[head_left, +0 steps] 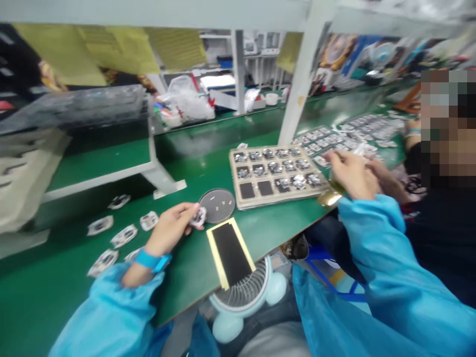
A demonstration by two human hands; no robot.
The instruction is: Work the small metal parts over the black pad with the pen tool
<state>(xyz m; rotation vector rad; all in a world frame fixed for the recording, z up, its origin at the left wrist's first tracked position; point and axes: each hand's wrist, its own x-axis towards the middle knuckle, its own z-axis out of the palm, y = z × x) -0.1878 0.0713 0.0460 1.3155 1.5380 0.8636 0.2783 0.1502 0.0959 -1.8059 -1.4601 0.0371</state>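
Observation:
My left hand (171, 229) is closed on a small white-backed part (198, 216), held just above the green bench beside a round dark disc (217, 205). My right hand (351, 174) reaches out to the right of a beige tray (277, 199) with square pockets holding several small parts, its fingers closed on something small I cannot make out. A black pad on a yellow backing (231, 253) lies at the bench's near edge between my arms.
Several loose white parts (122, 236) lie left of my left hand. More parts are spread on the bench (349, 136) past the tray. A co-worker's hands (386, 176) are right beside my right hand. A white post (301, 89) rises behind the tray, and a small fan (241, 297) sits below the edge.

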